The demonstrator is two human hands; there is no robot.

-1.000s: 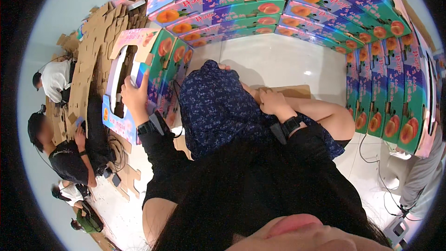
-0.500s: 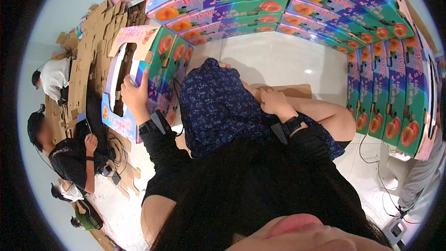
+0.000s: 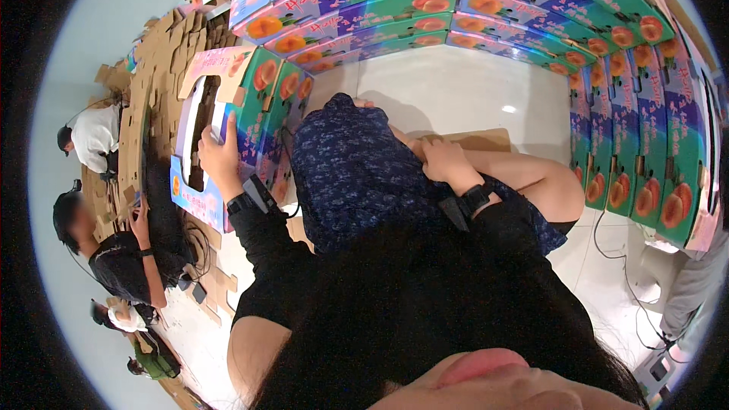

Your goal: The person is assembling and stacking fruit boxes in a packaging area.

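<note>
left hand point(image 3: 219, 158): thumb spread apart from the bent fingers, on the top of a peach-printed fruit carton point(image 3: 250, 118), beside its long opening point(image 3: 205, 102). carton: uppermost of a stack point(image 3: 279, 118), at the person's left. right hand point(image 3: 444, 161): fingers loosely bent, on the leg point(image 3: 524, 172) at the hem of a navy patterned skirt point(image 3: 349, 175); whether cloth is pinched, cannot tell. black wrist devices point(image 3: 260, 193): two, one per wrist. printed carton stacks point(image 3: 524, 11): ahead and to the right. cardboard sheet point(image 3: 486, 139): one, brown, on the white tile floor point(image 3: 471, 91). flattened cardboard point(image 3: 167, 53): brown, heaped, at far left, near co-workers point(image 3: 99, 140).
</note>
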